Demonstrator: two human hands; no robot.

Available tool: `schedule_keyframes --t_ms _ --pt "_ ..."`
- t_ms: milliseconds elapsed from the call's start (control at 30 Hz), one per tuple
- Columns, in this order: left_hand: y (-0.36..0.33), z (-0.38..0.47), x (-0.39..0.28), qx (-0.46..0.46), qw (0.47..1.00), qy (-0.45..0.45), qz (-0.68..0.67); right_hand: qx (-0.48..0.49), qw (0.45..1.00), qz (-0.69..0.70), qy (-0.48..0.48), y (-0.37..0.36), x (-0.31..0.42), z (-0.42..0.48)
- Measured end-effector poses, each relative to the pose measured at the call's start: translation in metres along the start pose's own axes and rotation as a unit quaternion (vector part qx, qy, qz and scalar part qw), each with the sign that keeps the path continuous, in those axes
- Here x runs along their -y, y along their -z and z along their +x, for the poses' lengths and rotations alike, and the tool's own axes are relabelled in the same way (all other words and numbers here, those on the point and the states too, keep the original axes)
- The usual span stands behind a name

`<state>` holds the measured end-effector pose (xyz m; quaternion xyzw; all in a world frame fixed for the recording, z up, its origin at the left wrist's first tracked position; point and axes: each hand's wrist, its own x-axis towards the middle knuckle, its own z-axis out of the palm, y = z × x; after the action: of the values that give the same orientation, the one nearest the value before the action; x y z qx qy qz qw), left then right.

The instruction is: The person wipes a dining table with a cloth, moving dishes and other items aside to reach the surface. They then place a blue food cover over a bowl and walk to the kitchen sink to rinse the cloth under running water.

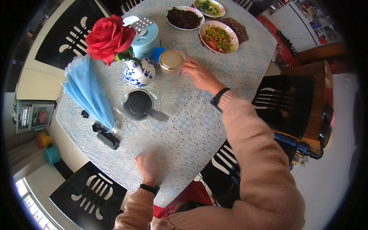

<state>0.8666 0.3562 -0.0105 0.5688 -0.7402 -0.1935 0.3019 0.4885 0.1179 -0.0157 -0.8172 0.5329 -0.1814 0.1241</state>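
Observation:
My right hand (199, 73) is at a clear glass jar with a gold lid (171, 60), its fingers at the jar's right side; whether they grip it I cannot tell. My left hand (148, 166) is motion-blurred over the near part of the tablecloth (184, 138), and its fingers are unclear. Between the hands stands a glass pot with a dark lid and handle (139, 104). Left of the jar are a blue cap (158, 53), a light-blue container (146, 40) and a blue-and-white vase (140, 72) with a red artificial rose (110, 38).
A folded light-blue cloth (89, 89) lies at the left, with black objects (107, 138) near its tip. At the far side are a bowl of green beans and carrot (219, 37), a plate of dark food (185, 18) and a soup dish (209, 7). Black chairs (89, 195) surround the table.

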Motion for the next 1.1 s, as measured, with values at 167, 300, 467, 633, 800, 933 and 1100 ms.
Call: schedule_keyframes --t_ms 167,300,467,633,800,933,1100 --pt "-0.007 -0.007 0.007 -0.008 0.999 0.035 -0.031 -0.074 0.996 0.037 0.029 -0.034 -0.026 0.026" --pt "-0.006 -0.008 0.008 -0.007 0.999 0.045 -0.028 -0.071 0.997 -0.004 0.029 -0.025 0.009 -0.03" --pt "0.0 -0.002 0.0 0.003 1.0 0.011 0.013 0.017 0.998 0.038 0.056 0.018 0.078 -0.093" --pt "0.001 0.004 -0.005 -0.021 1.0 -0.011 -0.004 -0.148 0.983 -0.048 -0.097 0.034 0.095 -0.058" --pt "-0.001 0.0 0.001 -0.004 1.0 -0.015 0.005 -0.08 0.975 0.188 0.092 0.015 0.144 -0.112" --pt "-0.002 -0.006 0.008 -0.01 1.0 -0.01 0.01 -0.145 0.973 0.089 -0.154 0.039 0.018 -0.116" --pt "-0.001 -0.002 0.003 -0.011 1.0 -0.026 -0.001 -0.187 0.965 0.047 -0.178 0.03 -0.002 -0.114"
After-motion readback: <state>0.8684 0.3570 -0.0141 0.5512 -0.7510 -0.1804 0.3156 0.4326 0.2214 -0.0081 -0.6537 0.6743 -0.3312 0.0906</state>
